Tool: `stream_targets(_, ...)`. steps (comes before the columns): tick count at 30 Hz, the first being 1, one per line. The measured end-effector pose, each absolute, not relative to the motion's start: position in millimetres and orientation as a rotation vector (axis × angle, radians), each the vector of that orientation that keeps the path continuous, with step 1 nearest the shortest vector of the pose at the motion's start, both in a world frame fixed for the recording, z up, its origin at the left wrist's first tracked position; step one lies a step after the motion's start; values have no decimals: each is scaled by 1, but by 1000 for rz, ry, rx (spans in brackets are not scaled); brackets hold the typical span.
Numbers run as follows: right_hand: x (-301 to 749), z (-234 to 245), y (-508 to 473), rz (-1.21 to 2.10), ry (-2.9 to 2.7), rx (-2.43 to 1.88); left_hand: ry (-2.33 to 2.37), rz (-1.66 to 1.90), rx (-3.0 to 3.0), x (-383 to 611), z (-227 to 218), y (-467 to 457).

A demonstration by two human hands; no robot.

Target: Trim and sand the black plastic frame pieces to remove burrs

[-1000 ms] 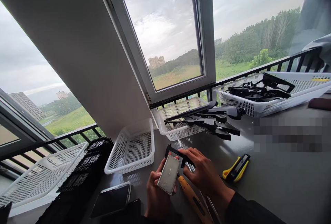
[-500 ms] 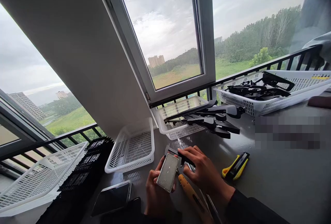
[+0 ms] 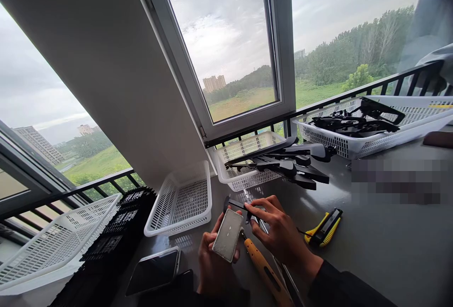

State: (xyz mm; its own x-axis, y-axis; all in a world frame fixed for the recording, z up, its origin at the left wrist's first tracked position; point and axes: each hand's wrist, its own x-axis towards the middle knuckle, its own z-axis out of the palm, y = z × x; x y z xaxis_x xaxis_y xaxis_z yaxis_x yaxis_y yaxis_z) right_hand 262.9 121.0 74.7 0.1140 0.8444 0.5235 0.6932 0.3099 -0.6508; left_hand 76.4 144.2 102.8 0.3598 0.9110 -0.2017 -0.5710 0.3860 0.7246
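Observation:
My left hand (image 3: 211, 260) is closed around a small grey rectangular block (image 3: 228, 235), with its broad flat face turned up toward me. My right hand (image 3: 281, 231) pinches a dark caliper (image 3: 238, 204) between thumb and fingers. The caliper lies across the block's upper end, its jaws spread wider than the block; whether they touch it I cannot tell. Just below my right hand an orange-handled tool (image 3: 264, 267) rests on the table, its tip close to the block. A shiny metal strip (image 3: 264, 225) runs under my right hand.
A yellow and black utility knife (image 3: 325, 227) lies to the right. Left of my hands are a phone (image 3: 154, 269), a white basket (image 3: 208, 198) and stacked black parts (image 3: 120, 241). Behind, black parts (image 3: 290, 165) overhang another basket (image 3: 230, 184); a larger basket (image 3: 348, 151) stands far right.
The caliper's sliding jaw has moved right, away from the block, and the jaws are wider apart. My right fingers have shifted slightly up. The block has moved slightly left.

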Motion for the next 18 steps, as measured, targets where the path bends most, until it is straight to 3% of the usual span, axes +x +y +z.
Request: stream_targets(18, 265, 65, 126, 69, -1607, -1246, 536, 1050, 620, 77, 91, 145)
